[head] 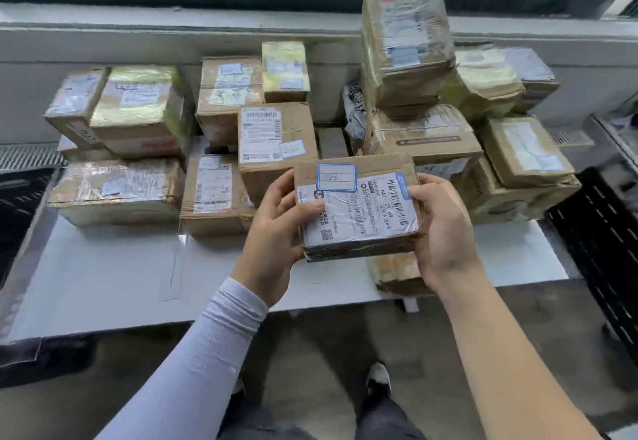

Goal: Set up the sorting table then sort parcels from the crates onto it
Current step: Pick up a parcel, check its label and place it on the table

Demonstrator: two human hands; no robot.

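Closest in, a shoe (378, 379) stands on the dark floor just short of the white surface (103, 277), so the person is right up against its near edge. Above that edge both hands hold one small cardboard parcel (357, 206) in the air, label side up. The left hand (272, 236), in a pale sleeve, grips the left end with its thumb laid across the label; the right hand (442, 232) cups the right end, fingers (416, 194) curled over the top edge. Held flat and level like this, the parcel seems to be up for reading (the blue-bordered sticker (336, 177) sits at its far left corner), probably to judge which group it belongs with.

Its long axis runs left to right between the two hands, tilted slightly so the right end sits nearer. The printed lines run near to far, so the text reads sideways to the holder.

Just under the right hand another parcel (397, 274) rests at the near edge. Beyond, parcels stand in clusters: a left group (117, 191), a middle group (276, 139) and a taller right stack (407, 42) by the windowsill. Black crates (600, 239) flank the surface.
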